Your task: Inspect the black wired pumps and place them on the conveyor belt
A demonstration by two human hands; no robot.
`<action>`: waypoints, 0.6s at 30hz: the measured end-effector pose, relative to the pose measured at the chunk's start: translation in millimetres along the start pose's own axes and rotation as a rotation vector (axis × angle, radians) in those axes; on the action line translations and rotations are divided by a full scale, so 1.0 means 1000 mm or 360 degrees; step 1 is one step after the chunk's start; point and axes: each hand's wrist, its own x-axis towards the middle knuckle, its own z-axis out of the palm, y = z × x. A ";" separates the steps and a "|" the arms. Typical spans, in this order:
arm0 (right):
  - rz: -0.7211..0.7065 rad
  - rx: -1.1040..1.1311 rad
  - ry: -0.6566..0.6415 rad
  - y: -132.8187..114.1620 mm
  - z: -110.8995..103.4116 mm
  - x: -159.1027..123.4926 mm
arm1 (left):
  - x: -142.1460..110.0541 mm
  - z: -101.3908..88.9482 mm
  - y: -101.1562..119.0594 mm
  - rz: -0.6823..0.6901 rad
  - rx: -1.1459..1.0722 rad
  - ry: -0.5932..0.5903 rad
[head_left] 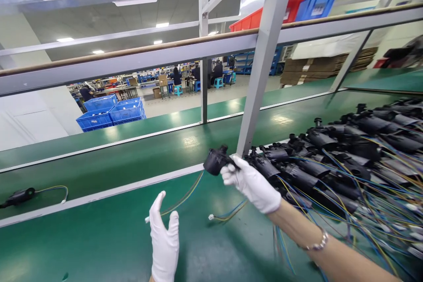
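the right hand (251,181), white-gloved, pinches a black part (214,162) between thumb and fingers, above the green bench (109,238) near the foot of a grey post (266,53). the part's wires (187,197) trail to a white plug (147,220) beside the left hand (164,242), gloved too, its thumb spread from its fingers; whether it touches the plug i cannot tell. a heap (313,178) of similar parts lies right, and a lone part (23,196) far left beyond the white rail (99,196).

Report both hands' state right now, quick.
Left hand: open, thumb apart from fingers; whether it touches the wires beside it cannot be told.
Right hand: closed, holding a black part.
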 end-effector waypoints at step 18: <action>0.0250 -0.2555 -0.0096 -0.003 -0.021 0.197 | -0.023 0.053 -0.022 -0.0145 0.0214 -0.0051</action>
